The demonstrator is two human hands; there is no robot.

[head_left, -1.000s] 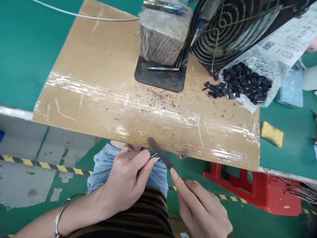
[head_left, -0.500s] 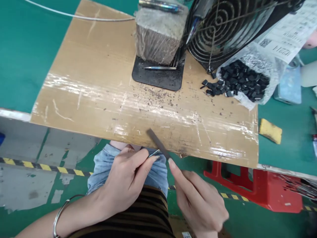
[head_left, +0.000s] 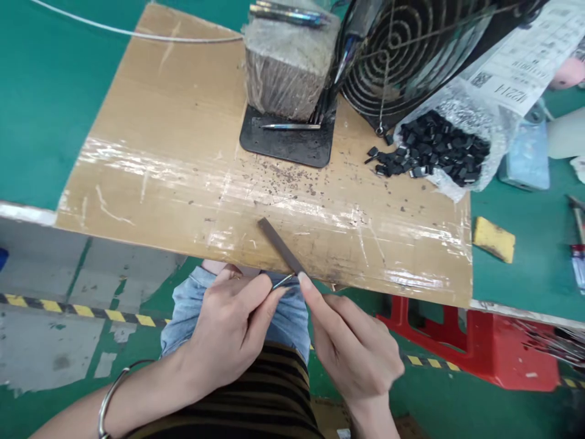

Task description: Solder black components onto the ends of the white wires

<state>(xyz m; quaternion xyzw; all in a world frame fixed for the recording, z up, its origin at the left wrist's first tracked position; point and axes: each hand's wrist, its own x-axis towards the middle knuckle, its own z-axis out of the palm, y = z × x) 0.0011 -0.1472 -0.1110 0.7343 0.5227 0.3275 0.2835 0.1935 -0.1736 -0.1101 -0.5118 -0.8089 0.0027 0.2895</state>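
My left hand [head_left: 233, 317] is closed on a thin metal rod [head_left: 283, 281], whose shiny tip sticks out past the thumb and forefinger. A flat dark file [head_left: 280, 245] is pinched in my right hand [head_left: 354, 341], with the forefinger stretched along its near end. The file slants up and left over the front edge of the cardboard [head_left: 173, 201], and its lower part lies against or very near the rod's tip. Behind, another slim metal rod [head_left: 291, 127] rests on a black plate [head_left: 286, 146] in front of a wrapped block [head_left: 287, 73].
A black fan [head_left: 393, 55] stands at the back, beside a plastic bag [head_left: 498, 134] of small black parts [head_left: 448, 146]. Rightward are a yellow sponge [head_left: 494, 239] and a red stool [head_left: 512, 353] below the table edge. Dark crumbs dot the cardboard.
My right hand and the file have moved left and slightly up, so the file reaches further over the cardboard. My left hand has barely moved. The view has shifted slightly.
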